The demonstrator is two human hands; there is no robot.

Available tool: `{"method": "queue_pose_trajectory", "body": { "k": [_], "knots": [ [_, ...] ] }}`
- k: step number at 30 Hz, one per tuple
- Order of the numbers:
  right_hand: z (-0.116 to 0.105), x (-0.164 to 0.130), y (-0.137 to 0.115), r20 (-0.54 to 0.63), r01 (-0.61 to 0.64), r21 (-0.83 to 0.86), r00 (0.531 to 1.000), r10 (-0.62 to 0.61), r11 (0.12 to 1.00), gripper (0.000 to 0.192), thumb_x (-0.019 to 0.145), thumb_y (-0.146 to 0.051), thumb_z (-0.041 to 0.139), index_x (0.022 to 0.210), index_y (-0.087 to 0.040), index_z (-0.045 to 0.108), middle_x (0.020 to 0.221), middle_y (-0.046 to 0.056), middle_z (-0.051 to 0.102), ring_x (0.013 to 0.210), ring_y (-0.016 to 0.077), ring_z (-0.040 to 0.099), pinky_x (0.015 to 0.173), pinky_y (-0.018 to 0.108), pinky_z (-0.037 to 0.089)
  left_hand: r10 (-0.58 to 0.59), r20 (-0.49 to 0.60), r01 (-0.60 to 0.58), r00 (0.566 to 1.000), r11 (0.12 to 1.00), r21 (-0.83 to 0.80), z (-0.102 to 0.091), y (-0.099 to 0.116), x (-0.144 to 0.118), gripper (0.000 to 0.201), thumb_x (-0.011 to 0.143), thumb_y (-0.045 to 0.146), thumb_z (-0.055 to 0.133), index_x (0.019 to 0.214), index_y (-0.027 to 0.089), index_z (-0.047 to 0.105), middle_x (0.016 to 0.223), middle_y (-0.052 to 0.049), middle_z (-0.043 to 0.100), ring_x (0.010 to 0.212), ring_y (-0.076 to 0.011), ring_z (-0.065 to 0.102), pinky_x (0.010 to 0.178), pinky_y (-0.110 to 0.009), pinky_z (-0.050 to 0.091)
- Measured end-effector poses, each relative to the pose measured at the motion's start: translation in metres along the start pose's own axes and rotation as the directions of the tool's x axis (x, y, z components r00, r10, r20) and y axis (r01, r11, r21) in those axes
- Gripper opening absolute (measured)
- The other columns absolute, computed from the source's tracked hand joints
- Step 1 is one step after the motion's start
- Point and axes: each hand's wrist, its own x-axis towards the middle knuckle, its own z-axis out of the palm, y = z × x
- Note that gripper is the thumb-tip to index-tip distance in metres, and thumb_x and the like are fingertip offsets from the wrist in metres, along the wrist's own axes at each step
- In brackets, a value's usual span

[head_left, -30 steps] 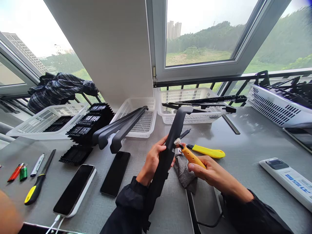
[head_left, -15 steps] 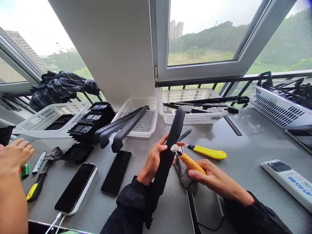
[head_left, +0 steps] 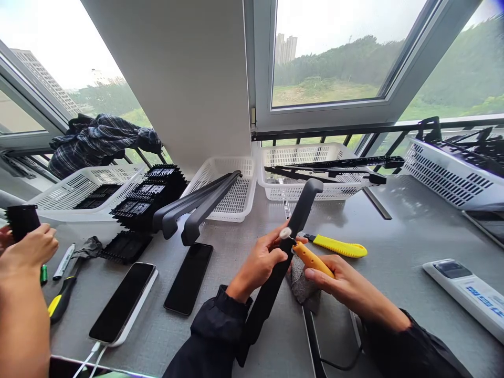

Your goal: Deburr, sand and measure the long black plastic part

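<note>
My left hand (head_left: 263,257) is wrapped round a long black plastic bar (head_left: 277,273), which slants up and away over the table. In my right hand (head_left: 340,281) is an orange-handled tool (head_left: 313,260); its tip meets the bar's edge beside a small white round piece (head_left: 285,233). What kind of tip it has is hard to make out. Under the tool lies a grey cloth (head_left: 305,283) against a dark strip with metal edges (head_left: 311,336). A yellow utility knife (head_left: 339,245) rests just beyond my right hand.
White baskets (head_left: 232,210) line the back, with similar bars (head_left: 208,207) and stacked black parts (head_left: 149,194). Phones (head_left: 189,278) (head_left: 123,303), a marker (head_left: 64,261) and a screwdriver (head_left: 63,299) lie left. A co-worker's hands (head_left: 35,249) hold a black part at far left. A white device (head_left: 464,289) lies right.
The bar's far end has tilted to the right, and my left hand has shifted slightly right with it. The co-worker's hands now show a black part in them.
</note>
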Motion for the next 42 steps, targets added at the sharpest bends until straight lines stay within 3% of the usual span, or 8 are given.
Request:
{"method": "queue_pose_trajectory", "body": {
  "k": [8, 16, 20, 26, 33, 36, 42],
  "knots": [
    [-0.001, 0.001, 0.005, -0.030, -0.004, -0.003, 1.000, 0.004, 1.000, 0.061, 0.092, -0.077, 0.062, 0.072, -0.023, 0.043, 0.069, -0.005, 0.029, 0.063, 0.0121, 0.024, 0.055, 0.029, 0.020, -0.017, -0.017, 0.018, 1.000, 1.000, 0.012, 0.001, -0.002, 0.000, 0.103, 0.071, 0.014, 0.058, 0.170, 0.032, 0.036, 0.125, -0.009, 0.077, 0.065, -0.0119, 0.060, 0.066, -0.028, 0.051],
    [-0.001, 0.000, 0.004, -0.085, 0.006, 0.005, 0.996, -0.005, 1.000, 0.061, 0.094, -0.075, 0.060, 0.070, -0.023, 0.039, 0.067, -0.005, 0.028, 0.061, 0.0117, 0.024, 0.053, 0.028, 0.019, -0.017, -0.024, 0.017, 1.000, 1.000, 0.022, 0.000, -0.004, 0.000, 0.097, 0.071, 0.013, 0.058, 0.165, 0.032, 0.046, 0.108, -0.005, 0.074, 0.065, -0.0119, 0.059, 0.062, -0.026, 0.049],
    [0.000, 0.000, 0.002, -0.068, 0.027, -0.015, 0.997, -0.028, 1.000, 0.061, 0.093, -0.076, 0.062, 0.071, -0.023, 0.040, 0.068, -0.005, 0.028, 0.062, 0.0120, 0.024, 0.053, 0.029, 0.019, -0.011, 0.001, 0.011, 1.000, 1.000, 0.010, -0.002, -0.004, 0.000, 0.099, 0.071, 0.013, 0.058, 0.166, 0.034, 0.043, 0.117, -0.006, 0.074, 0.065, -0.0110, 0.058, 0.064, -0.027, 0.049],
    [-0.001, 0.001, 0.005, -0.125, 0.012, -0.016, 0.992, -0.014, 1.000, 0.062, 0.094, -0.076, 0.059, 0.070, -0.023, 0.039, 0.067, -0.005, 0.028, 0.061, 0.0118, 0.024, 0.053, 0.028, 0.019, -0.017, -0.030, 0.017, 0.999, 1.000, -0.003, 0.000, -0.003, -0.001, 0.097, 0.071, 0.013, 0.058, 0.165, 0.036, 0.046, 0.111, -0.004, 0.073, 0.064, -0.0117, 0.061, 0.063, -0.028, 0.052],
    [-0.002, 0.002, 0.007, -0.162, 0.014, -0.004, 0.987, -0.014, 1.000, 0.063, 0.093, -0.080, 0.057, 0.073, -0.022, 0.044, 0.067, -0.005, 0.029, 0.061, 0.0116, 0.025, 0.052, 0.027, 0.019, -0.022, -0.031, 0.021, 0.999, 1.000, -0.023, -0.001, -0.001, -0.001, 0.100, 0.070, 0.014, 0.059, 0.166, 0.036, 0.043, 0.129, -0.008, 0.075, 0.061, -0.0105, 0.061, 0.062, -0.027, 0.051],
    [-0.003, 0.002, 0.008, -0.156, 0.007, 0.015, 0.988, -0.005, 1.000, 0.063, 0.094, -0.082, 0.053, 0.077, -0.022, 0.049, 0.066, -0.005, 0.029, 0.060, 0.0118, 0.025, 0.051, 0.027, 0.018, -0.011, -0.032, 0.008, 0.999, 0.997, -0.078, -0.005, -0.002, 0.001, 0.100, 0.071, 0.015, 0.060, 0.167, 0.036, 0.042, 0.133, -0.009, 0.075, 0.061, -0.0105, 0.063, 0.062, -0.027, 0.052],
    [-0.002, 0.003, 0.007, -0.142, 0.019, -0.037, 0.990, -0.024, 0.999, 0.066, 0.094, -0.084, 0.052, 0.069, -0.023, 0.041, 0.064, -0.004, 0.033, 0.059, 0.0117, 0.026, 0.050, 0.028, 0.019, 0.008, -0.048, -0.020, 0.999, 0.967, -0.254, -0.010, -0.004, 0.002, 0.102, 0.074, 0.017, 0.061, 0.171, 0.033, 0.032, 0.134, -0.014, 0.076, 0.056, -0.0118, 0.064, 0.050, -0.023, 0.046]
  ]
}}
